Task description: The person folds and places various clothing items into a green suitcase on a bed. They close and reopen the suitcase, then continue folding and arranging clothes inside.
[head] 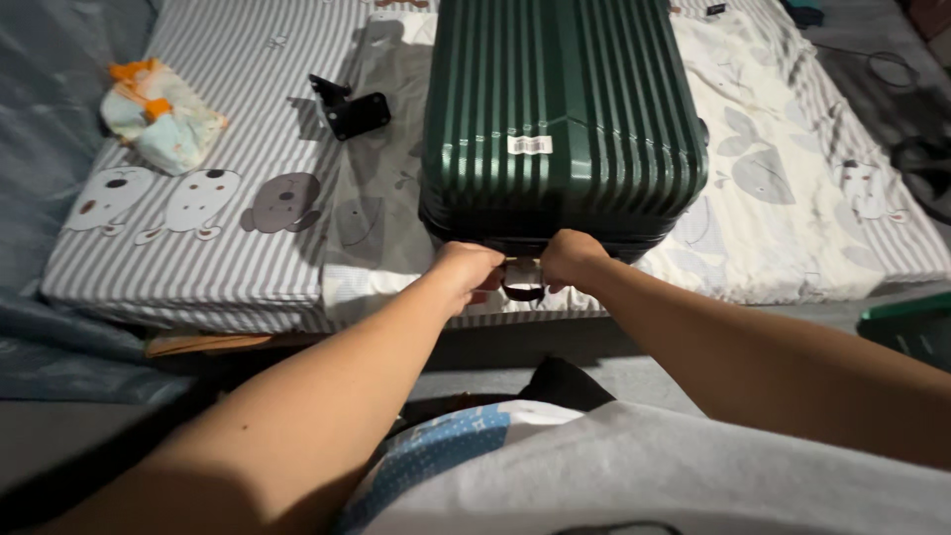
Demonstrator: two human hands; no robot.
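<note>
A dark green ribbed hard-shell suitcase (560,109) lies flat on a mattress (198,248), with a small white sticker on its lid. My left hand (466,269) and my right hand (572,260) are both closed at the suitcase's near edge, side by side. Between them a small dark loop, like a zipper pull or strap (523,289), hangs down. Whether each hand pinches a zipper pull or the edge itself is hidden by the fingers.
A black bracket-like object (349,109) lies left of the suitcase. A folded light cloth with orange trim (158,114) sits at the far left. Cables (892,69) lie at the upper right. A green box edge (906,317) shows at the right.
</note>
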